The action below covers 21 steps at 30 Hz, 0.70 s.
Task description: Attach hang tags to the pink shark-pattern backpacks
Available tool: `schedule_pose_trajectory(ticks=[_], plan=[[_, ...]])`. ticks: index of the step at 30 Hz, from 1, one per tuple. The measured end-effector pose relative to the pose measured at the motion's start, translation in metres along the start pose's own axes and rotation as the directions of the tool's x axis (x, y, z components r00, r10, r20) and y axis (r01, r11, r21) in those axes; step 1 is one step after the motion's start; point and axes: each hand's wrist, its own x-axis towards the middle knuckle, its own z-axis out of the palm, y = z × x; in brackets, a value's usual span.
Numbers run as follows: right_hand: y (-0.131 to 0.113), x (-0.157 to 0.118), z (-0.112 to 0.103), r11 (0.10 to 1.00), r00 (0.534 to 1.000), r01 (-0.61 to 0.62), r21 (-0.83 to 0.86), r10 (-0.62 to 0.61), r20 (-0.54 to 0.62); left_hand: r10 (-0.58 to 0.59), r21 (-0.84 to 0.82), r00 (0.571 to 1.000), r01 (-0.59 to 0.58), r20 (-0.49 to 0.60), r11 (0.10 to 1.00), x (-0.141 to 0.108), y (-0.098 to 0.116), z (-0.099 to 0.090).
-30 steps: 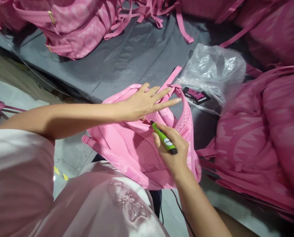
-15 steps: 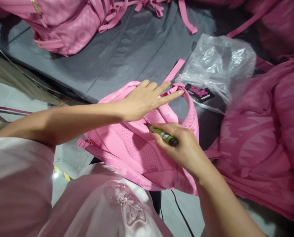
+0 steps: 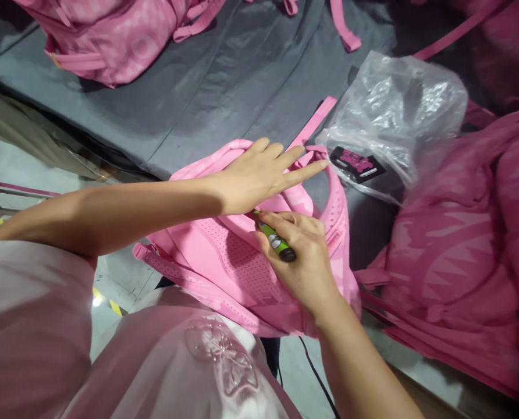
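Grey cloth-covered counter (image 3: 224, 87), pale floor (image 3: 132, 270), one clear plastic bag (image 3: 410, 102); left hand (image 3: 259, 174), two fingers outstretched, grip hidden, over one dotted pink backpack (image 3: 246, 262); right hand (image 3: 305, 253) clasping one green marker (image 3: 273, 237).

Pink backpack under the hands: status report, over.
Right hand: gripping green pen. Left hand: laid on pink backpack, thumb hidden. Clear plastic bag close to left fingertips, not over the pen.

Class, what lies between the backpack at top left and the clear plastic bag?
Head view: bare grey cloth separates that backpack from the bag.
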Motion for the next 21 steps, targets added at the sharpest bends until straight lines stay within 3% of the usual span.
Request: schedule_pose_trajectory(ticks=[9, 21], plan=[[-0.009, -0.001, 0.005, 0.995, 0.996, -0.086, -0.042, 0.086, 0.003, 0.012, -0.003, 1.0, -0.012, -0.014, 1.0, -0.003, -0.001, 0.0], [-0.015, 0.0, 0.004, 0.991, 0.994, -0.109, -0.081, 0.111, 0.015, 0.012, -0.017, 0.999, -0.013, -0.041, 1.0, -0.004, -0.002, 0.004]])
